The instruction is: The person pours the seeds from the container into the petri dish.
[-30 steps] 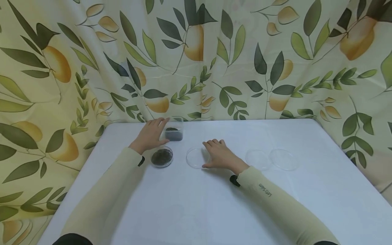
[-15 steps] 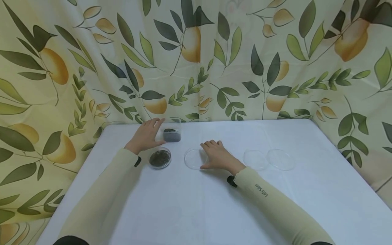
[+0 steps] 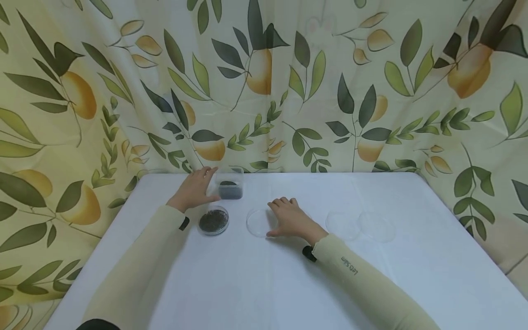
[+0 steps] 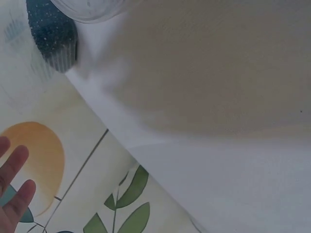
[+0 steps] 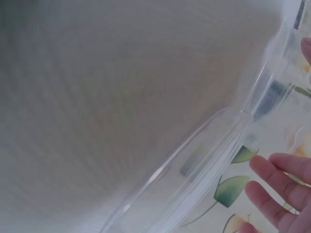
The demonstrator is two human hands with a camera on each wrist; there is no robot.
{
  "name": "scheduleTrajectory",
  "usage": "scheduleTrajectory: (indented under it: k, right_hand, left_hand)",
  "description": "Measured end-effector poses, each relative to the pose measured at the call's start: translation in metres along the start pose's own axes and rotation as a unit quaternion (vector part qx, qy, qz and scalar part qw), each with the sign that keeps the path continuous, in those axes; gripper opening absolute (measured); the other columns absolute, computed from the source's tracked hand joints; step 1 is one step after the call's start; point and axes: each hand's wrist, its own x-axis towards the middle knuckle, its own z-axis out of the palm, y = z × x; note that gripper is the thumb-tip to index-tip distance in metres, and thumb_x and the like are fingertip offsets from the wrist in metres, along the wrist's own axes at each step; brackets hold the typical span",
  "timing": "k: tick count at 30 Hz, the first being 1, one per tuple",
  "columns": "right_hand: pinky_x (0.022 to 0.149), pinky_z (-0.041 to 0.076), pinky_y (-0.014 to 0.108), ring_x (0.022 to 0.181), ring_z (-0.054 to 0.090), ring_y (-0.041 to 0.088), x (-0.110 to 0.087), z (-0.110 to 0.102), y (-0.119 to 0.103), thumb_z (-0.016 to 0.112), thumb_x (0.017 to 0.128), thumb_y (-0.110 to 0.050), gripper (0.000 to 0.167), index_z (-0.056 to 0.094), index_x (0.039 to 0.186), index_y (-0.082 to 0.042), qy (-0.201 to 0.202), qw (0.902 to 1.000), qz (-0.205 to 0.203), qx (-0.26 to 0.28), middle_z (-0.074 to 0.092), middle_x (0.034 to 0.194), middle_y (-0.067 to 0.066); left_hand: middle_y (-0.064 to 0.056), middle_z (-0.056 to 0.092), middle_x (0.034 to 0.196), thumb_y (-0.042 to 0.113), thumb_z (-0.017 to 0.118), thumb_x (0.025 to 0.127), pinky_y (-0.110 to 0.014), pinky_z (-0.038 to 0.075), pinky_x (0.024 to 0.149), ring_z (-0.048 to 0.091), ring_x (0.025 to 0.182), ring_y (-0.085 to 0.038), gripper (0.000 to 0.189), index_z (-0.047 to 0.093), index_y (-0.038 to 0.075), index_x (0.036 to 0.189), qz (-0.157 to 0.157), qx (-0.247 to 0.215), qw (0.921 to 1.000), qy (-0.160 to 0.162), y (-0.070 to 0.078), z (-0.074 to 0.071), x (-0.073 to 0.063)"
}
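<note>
At back L part of white table (image 3: 231,279), L hand (image 3: 192,191) beside clear box (image 3: 231,192) w/ dark stuff inside; fingers spread, contact w/ box cannot tell. Round dish w/ dark stuff (image 3: 213,221) just in front of box, nr L wrist. R hand (image 3: 292,219) at R edge of clear dish (image 3: 258,223), fingers apart; cannot tell if rim is touched. Two more clear dishes (image 3: 343,225) side by side, R of R hand. Behind table: curtain (image 3: 313,110) w/ fruit & leaf print.
</note>
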Motion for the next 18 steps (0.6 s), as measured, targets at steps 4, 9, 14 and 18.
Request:
scheduleTrajectory:
  k: [4,9,14,18]
  right_hand:
    - [0.091,0.035,0.046,0.119,0.046,0.029,0.0,0.001,0.0,0.077,0.068,-0.053,0.087,0.048,0.133,-0.002,0.003,1.0,-0.003,-0.003,0.054,0.129,0.013]
    - [0.091,0.036,0.046,0.117,0.047,0.029,0.0,0.003,-0.001,0.077,0.067,-0.053,0.088,0.05,0.131,-0.001,0.013,0.9998,-0.014,-0.006,0.055,0.127,0.012]
    - [0.092,0.036,0.046,0.117,0.048,0.028,0.002,0.005,-0.002,0.077,0.067,-0.055,0.088,0.05,0.13,-0.001,0.017,0.9996,-0.019,-0.015,0.055,0.126,0.012]
    - [0.091,0.036,0.046,0.117,0.048,0.028,0.003,0.005,-0.002,0.077,0.067,-0.055,0.087,0.051,0.13,-0.001,0.017,0.9995,-0.019,-0.017,0.055,0.126,0.012]
  left_hand:
    - [-0.024,0.045,0.134,0.049,0.072,0.075,-0.053,0.039,0.102,0.049,0.118,-0.041,0.094,0.03,0.003,0.145,-0.002,-0.005,1.0,-0.002,-0.001,0.001,0.001]
    - [-0.023,0.045,0.134,0.051,0.072,0.075,-0.052,0.039,0.102,0.05,0.118,-0.04,0.094,0.03,0.003,0.145,-0.002,-0.005,1.0,-0.008,-0.007,0.004,0.001]
    - [-0.024,0.045,0.134,0.053,0.07,0.076,-0.053,0.039,0.102,0.051,0.118,-0.04,0.094,0.03,0.001,0.144,0.006,-0.01,0.9999,-0.008,-0.012,0.008,0.003]
    - [-0.024,0.045,0.135,0.054,0.069,0.076,-0.053,0.04,0.101,0.051,0.118,-0.04,0.094,0.031,0.001,0.144,0.013,-0.016,0.9997,-0.009,-0.014,0.011,0.004]
